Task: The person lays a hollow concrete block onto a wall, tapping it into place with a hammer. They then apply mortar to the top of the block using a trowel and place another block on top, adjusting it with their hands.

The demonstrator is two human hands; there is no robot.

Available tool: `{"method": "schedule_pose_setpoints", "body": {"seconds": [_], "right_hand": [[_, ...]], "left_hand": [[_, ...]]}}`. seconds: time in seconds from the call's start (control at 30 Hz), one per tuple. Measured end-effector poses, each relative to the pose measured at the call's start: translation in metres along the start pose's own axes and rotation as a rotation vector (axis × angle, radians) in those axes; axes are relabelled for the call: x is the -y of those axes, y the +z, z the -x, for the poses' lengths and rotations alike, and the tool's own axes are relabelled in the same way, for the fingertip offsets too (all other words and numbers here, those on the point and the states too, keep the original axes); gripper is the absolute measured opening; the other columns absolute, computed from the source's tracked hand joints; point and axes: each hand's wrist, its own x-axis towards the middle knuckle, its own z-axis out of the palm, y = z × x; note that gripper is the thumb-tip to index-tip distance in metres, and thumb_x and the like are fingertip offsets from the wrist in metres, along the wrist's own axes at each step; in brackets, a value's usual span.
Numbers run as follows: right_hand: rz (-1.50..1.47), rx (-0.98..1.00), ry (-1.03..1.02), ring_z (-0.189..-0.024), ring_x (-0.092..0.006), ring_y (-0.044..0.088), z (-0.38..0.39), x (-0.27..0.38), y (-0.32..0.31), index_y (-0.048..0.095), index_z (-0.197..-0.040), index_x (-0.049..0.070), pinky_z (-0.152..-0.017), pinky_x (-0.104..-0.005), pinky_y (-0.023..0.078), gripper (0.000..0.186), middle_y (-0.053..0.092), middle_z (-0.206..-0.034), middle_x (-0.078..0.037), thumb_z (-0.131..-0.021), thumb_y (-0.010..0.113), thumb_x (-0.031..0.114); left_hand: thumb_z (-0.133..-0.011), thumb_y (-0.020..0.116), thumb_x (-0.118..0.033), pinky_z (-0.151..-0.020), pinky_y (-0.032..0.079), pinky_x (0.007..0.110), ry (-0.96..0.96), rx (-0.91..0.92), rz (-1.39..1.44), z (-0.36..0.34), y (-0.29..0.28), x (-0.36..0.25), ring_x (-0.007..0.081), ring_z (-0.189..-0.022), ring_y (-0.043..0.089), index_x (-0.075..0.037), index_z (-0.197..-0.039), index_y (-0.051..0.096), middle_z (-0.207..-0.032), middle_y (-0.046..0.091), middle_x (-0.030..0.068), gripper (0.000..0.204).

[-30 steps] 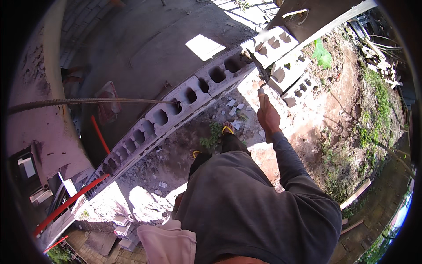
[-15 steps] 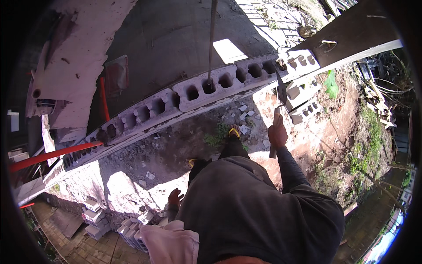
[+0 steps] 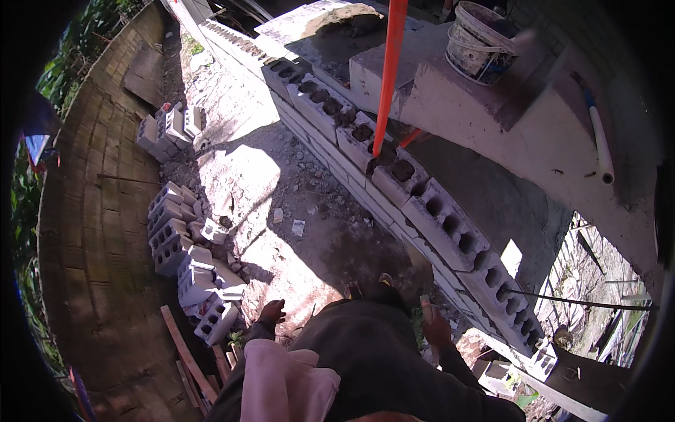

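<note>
In my right hand (image 3: 436,330) is the trowel, its wooden handle (image 3: 425,307) showing above my fist; its blade is blurred and hard to make out against the wall. My left hand (image 3: 273,311) hangs away from my body, fingers apart, holding nothing. A concrete block wall (image 3: 394,218) runs diagonally on my right, its top course of hollow blocks (image 3: 450,225) showing open cores. My right hand is nearest to the wall's face, apart from the top course. Some cores toward the far end look filled with mortar.
An orange pole (image 3: 389,77) rises beside the wall. A mortar-stained bucket (image 3: 481,43) stands on a concrete slab beyond it. On the left lie stacks of grey blocks (image 3: 169,235) and wooden planks (image 3: 181,348). A thin rod (image 3: 583,301) sticks out from the wall. Rubble litters the ground.
My view has swung left along the wall, bringing the block stacks and bucket into sight. My right hand, with the trowel, is lower and closer to my body. My left hand stays empty.
</note>
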Motion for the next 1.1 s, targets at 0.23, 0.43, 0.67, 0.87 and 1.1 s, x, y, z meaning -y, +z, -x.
{"method": "schedule_pose_setpoints", "body": {"seconds": [0.23, 0.43, 0.67, 0.87, 1.1], "right_hand": [[-0.223, -0.103, -0.408, -0.106, -0.0468, 0.063, -0.178, 0.233, -0.033, 0.044, -0.137, 0.0, -0.088, -0.0542, 0.05, 0.058, 0.064, -0.116, -0.027, -0.09, 0.063, 0.027], [-0.796, 0.407, -0.233, -0.064, -0.014, 0.06, -0.309, 0.395, -0.062, 0.05, -0.12, 0.004, -0.055, -0.0335, 0.052, 0.038, 0.059, -0.086, -0.006, -0.094, 0.063, 0.028], [-1.139, 0.268, -0.255, -0.06, -0.0093, 0.055, -0.453, 0.555, -0.138, 0.051, -0.116, 0.007, -0.052, -0.0285, 0.049, 0.038, 0.054, -0.083, -0.001, -0.099, 0.063, 0.038], [-1.273, 0.287, -0.209, -0.061, -0.0073, 0.055, -0.594, 0.648, -0.21, 0.05, -0.118, 0.01, -0.052, -0.026, 0.049, 0.041, 0.055, -0.084, -0.001, -0.099, 0.064, 0.043], [-1.35, 0.19, -0.118, -0.061, -0.0068, 0.054, -0.717, 0.719, -0.26, 0.047, -0.114, 0.01, -0.052, -0.0263, 0.05, 0.034, 0.054, -0.083, -0.001, -0.102, 0.061, 0.038]], "left_hand": [[-0.1, 0.063, -0.043, -0.083, 0.056, 0.045, 0.091, 0.019, 0.345, -0.006, -0.006, -0.047, 0.0275, -0.106, 0.065, -0.011, -0.141, 0.051, -0.136, 0.058, 0.0068, 0.054], [-0.102, 0.059, -0.039, -0.08, 0.055, 0.047, 0.026, -0.023, 0.491, -0.103, -0.03, -0.051, 0.0275, -0.099, 0.066, -0.011, -0.141, 0.05, -0.135, 0.06, 0.0065, 0.049], [-0.103, 0.055, -0.044, -0.079, 0.053, 0.048, -0.184, -0.148, 0.371, -0.186, -0.084, -0.09, 0.0256, -0.093, 0.063, -0.01, -0.131, 0.056, -0.107, 0.061, 0.0035, 0.044], [-0.101, 0.057, -0.047, -0.079, 0.056, 0.047, 0.01, 0.035, -0.048, -0.244, -0.153, -0.241, 0.0293, -0.103, 0.065, -0.013, -0.141, 0.054, -0.137, 0.06, 0.0076, 0.052], [-0.099, 0.062, -0.047, -0.081, 0.056, 0.049, 0.003, 0.045, 0.211, -0.392, -0.201, -0.425, 0.0293, -0.101, 0.065, -0.01, -0.138, 0.053, -0.129, 0.061, 0.0072, 0.054]]}}
